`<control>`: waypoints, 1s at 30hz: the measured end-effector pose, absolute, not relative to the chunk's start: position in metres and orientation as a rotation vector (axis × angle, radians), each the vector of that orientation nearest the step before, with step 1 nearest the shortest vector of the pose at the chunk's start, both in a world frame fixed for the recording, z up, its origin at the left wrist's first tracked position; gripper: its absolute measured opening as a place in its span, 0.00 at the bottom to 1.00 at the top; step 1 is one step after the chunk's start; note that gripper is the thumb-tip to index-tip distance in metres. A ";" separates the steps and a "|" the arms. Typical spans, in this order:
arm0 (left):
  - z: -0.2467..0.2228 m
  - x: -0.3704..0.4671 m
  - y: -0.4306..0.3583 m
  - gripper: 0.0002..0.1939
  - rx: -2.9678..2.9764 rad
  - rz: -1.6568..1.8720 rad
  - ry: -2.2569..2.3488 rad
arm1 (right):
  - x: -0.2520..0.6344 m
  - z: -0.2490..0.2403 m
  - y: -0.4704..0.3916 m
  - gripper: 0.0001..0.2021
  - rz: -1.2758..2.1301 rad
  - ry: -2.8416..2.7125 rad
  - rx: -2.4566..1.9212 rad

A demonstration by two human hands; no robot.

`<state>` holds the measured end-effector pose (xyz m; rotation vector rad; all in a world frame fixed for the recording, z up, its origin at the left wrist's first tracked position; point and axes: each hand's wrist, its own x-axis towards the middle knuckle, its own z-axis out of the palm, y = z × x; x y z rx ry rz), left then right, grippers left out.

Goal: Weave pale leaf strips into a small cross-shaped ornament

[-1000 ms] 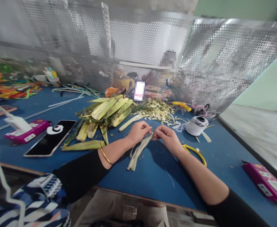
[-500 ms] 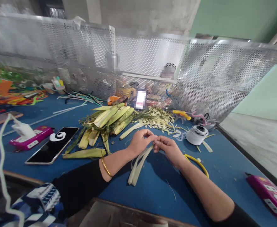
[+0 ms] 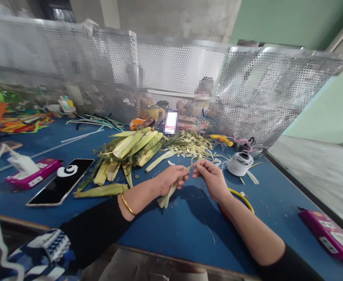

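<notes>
- Head view: the left hand (image 3: 171,178) is closed round a bundle of pale leaf strips (image 3: 166,197), whose lower ends touch the blue table (image 3: 177,230).
- The right hand (image 3: 211,177) pinches the thin upper tip of the strips between thumb and fingers, just beside the left hand; the two hands are close together but not touching.
- The strips run on a slant from the right hand's pinch, through the left fist, down to the table in front of the person.
- A gold bangle (image 3: 126,203) sits on the left wrist, at the edge of a black sleeve (image 3: 95,230).
- Behind the left hand lies a heap of green and yellow stalks (image 3: 133,146); a single folded leaf (image 3: 101,191) lies apart from it, nearer the person.
- Beyond the hands is a litter of pale scraps (image 3: 193,144).
- Right of the right hand stands a white reel (image 3: 240,164), and a yellow hoop (image 3: 244,197) shows from under the right forearm.
- Left of the stalks a dark phone (image 3: 61,181) lies flat, with a pink box (image 3: 32,173) beside it and a white plug (image 3: 20,164) on the box.
- A second pink box (image 3: 329,238) lies near the table's right edge.
- A perforated metal screen (image 3: 183,78) closes the far side of the table; other people sit behind it, blurred.
</notes>
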<state>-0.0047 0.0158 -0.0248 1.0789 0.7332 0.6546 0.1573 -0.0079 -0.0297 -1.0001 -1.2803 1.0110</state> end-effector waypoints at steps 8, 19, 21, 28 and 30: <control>-0.025 -0.005 0.020 0.18 1.073 0.723 0.730 | 0.156 -0.032 -0.009 0.13 0.861 -1.471 -1.023; -0.025 -0.005 0.021 0.23 1.126 0.884 0.807 | 0.155 -0.034 -0.015 0.08 0.523 -1.922 -1.126; -0.025 -0.005 0.020 0.25 1.135 0.891 0.856 | 0.155 -0.033 -0.016 0.08 0.483 -1.980 -1.111; -0.029 -0.004 0.021 0.21 1.201 0.951 0.954 | 0.155 -0.032 -0.018 0.09 0.378 -2.116 -1.069; -0.029 -0.004 0.022 0.21 1.207 0.919 0.940 | 0.156 -0.034 -0.018 0.09 0.373 -2.131 -1.069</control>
